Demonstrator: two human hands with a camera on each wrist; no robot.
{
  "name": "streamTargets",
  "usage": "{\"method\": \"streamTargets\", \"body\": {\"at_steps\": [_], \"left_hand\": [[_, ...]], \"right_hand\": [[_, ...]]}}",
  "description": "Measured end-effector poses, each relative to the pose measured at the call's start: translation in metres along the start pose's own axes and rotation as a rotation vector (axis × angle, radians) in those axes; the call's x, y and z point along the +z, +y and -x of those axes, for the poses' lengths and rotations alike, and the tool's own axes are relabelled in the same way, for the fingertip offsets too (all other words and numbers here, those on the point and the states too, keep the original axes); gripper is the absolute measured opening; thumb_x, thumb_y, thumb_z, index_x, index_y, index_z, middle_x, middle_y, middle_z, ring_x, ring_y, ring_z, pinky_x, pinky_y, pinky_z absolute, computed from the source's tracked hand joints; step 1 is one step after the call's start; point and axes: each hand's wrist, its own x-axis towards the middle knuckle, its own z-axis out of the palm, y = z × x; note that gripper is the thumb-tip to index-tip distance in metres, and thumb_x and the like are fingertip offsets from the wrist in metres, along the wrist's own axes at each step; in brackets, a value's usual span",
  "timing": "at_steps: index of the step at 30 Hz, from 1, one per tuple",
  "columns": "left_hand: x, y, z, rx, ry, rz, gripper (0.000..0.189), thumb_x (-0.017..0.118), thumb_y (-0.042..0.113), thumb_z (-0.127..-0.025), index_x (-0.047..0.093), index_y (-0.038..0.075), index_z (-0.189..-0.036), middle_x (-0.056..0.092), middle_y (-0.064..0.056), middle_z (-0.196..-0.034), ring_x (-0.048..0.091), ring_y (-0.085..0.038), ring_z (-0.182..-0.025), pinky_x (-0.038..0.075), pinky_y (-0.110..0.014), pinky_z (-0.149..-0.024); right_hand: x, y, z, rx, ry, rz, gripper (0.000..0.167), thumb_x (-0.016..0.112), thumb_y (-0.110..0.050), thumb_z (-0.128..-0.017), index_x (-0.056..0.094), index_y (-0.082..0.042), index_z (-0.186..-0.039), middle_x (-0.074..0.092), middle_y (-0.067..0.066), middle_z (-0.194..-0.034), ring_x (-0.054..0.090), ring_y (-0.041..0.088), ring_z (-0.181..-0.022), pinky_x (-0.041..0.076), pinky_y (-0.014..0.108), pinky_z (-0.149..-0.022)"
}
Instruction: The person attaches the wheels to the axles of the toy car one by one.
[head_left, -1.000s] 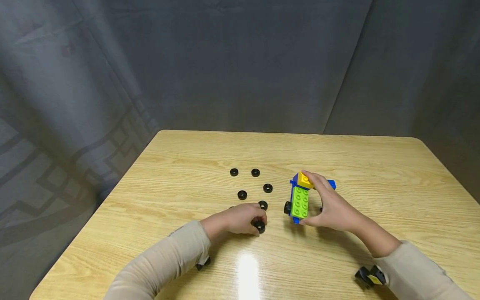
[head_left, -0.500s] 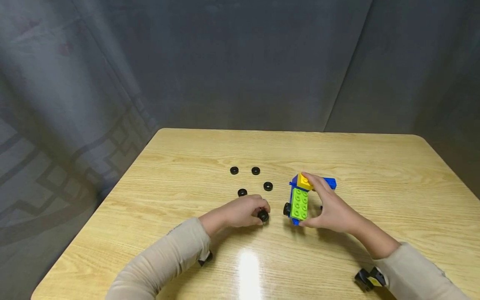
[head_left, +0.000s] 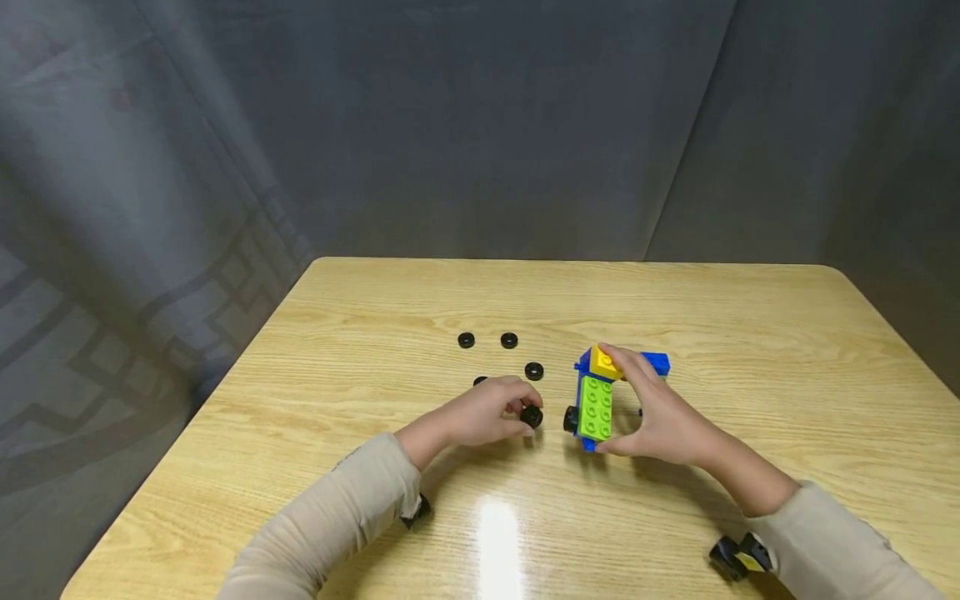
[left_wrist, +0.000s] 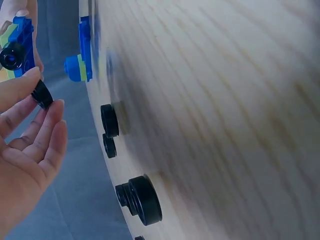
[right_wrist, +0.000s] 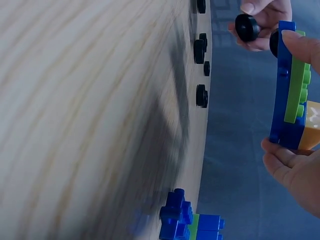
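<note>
My left hand [head_left: 487, 412] pinches a black toy wheel [head_left: 532, 417] between thumb and fingertips, raised off the table in both wrist views. To its right, my right hand [head_left: 663, 421] grips a toy car [head_left: 596, 408] by its two ends. The car has a blue base, a green studded brick and a yellow block [head_left: 604, 363] at its far end. A black wheel [head_left: 572, 419] is fitted on the car's left side, facing the wheel in my left hand. A small gap separates the two wheels in the head view.
Several loose black wheels lie on the wooden table [head_left: 375, 308], among them one wheel [head_left: 534, 371] beyond my left hand. Another blue and green brick build [right_wrist: 185, 220] stands on the table behind my right hand. A grey curtain [head_left: 480, 133] hangs past the far edge.
My left hand has lifted the wheel and carried it away from me and slightly right, closer to the car. My right hand and the car have barely moved.
</note>
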Motion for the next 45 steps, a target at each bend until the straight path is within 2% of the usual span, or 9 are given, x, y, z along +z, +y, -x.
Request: {"method": "streamTargets", "body": {"at_steps": [7,12,17,20,24,32,45], "left_hand": [[-0.001,0.001,-0.002,-0.060,0.073,0.117,0.031,0.064,0.015,-0.078,0.055,0.004,-0.106,0.056,-0.003,-0.101,0.055,-0.010,-0.083,0.043,-0.017,-0.073],[0.003,-0.001,-0.004,-0.083,0.127,0.175,0.032,0.065,0.014,-0.077,0.055,0.005,-0.106,0.057,-0.001,-0.096,0.054,-0.007,-0.080,0.044,-0.019,-0.069],[0.005,-0.002,-0.008,-0.089,0.177,0.217,0.030,0.066,0.011,-0.076,0.055,0.007,-0.105,0.055,0.000,-0.095,0.055,-0.007,-0.079,0.045,-0.027,-0.074],[0.005,-0.003,-0.010,-0.099,0.203,0.258,0.030,0.065,0.010,-0.076,0.054,0.007,-0.105,0.055,-0.001,-0.099,0.055,-0.007,-0.081,0.045,-0.026,-0.075],[0.005,-0.004,-0.012,-0.120,0.214,0.309,0.031,0.064,0.010,-0.078,0.054,0.007,-0.107,0.054,-0.002,-0.105,0.055,-0.009,-0.085,0.044,-0.019,-0.073],[0.005,-0.003,-0.014,-0.163,0.236,0.399,0.031,0.062,0.008,-0.079,0.052,0.006,-0.108,0.053,-0.003,-0.105,0.055,-0.010,-0.088,0.045,-0.019,-0.072],[0.005,-0.004,-0.017,-0.174,0.258,0.442,0.031,0.062,0.008,-0.079,0.052,0.006,-0.108,0.054,-0.003,-0.102,0.055,-0.010,-0.087,0.046,-0.018,-0.070]], "right_hand": [[0.003,-0.001,-0.002,-0.018,0.004,-0.011,0.109,0.080,-0.038,-0.053,0.013,-0.021,-0.137,0.023,0.012,-0.132,0.032,0.033,-0.112,0.036,0.057,-0.080],[0.006,-0.004,-0.002,-0.029,-0.008,-0.023,0.110,0.081,-0.037,-0.052,0.013,-0.024,-0.137,0.024,0.010,-0.132,0.034,0.030,-0.110,0.037,0.053,-0.080],[0.007,-0.006,-0.002,-0.023,-0.017,-0.031,0.109,0.080,-0.038,-0.053,0.012,-0.025,-0.137,0.023,0.010,-0.132,0.034,0.029,-0.110,0.038,0.052,-0.080],[0.008,-0.007,-0.001,-0.012,-0.024,-0.030,0.109,0.080,-0.039,-0.053,0.012,-0.025,-0.137,0.022,0.010,-0.133,0.035,0.029,-0.110,0.038,0.052,-0.080],[0.010,-0.007,-0.001,-0.007,-0.033,-0.033,0.109,0.079,-0.041,-0.053,0.012,-0.026,-0.137,0.021,0.010,-0.134,0.035,0.029,-0.110,0.038,0.051,-0.081],[0.013,-0.009,-0.002,-0.018,-0.047,-0.044,0.109,0.078,-0.044,-0.053,0.011,-0.028,-0.137,0.023,0.007,-0.133,0.035,0.029,-0.112,0.038,0.052,-0.081],[0.017,-0.013,-0.003,-0.014,-0.065,-0.042,0.109,0.079,-0.041,-0.053,0.011,-0.028,-0.137,0.022,0.006,-0.134,0.033,0.029,-0.112,0.038,0.054,-0.080]]}}
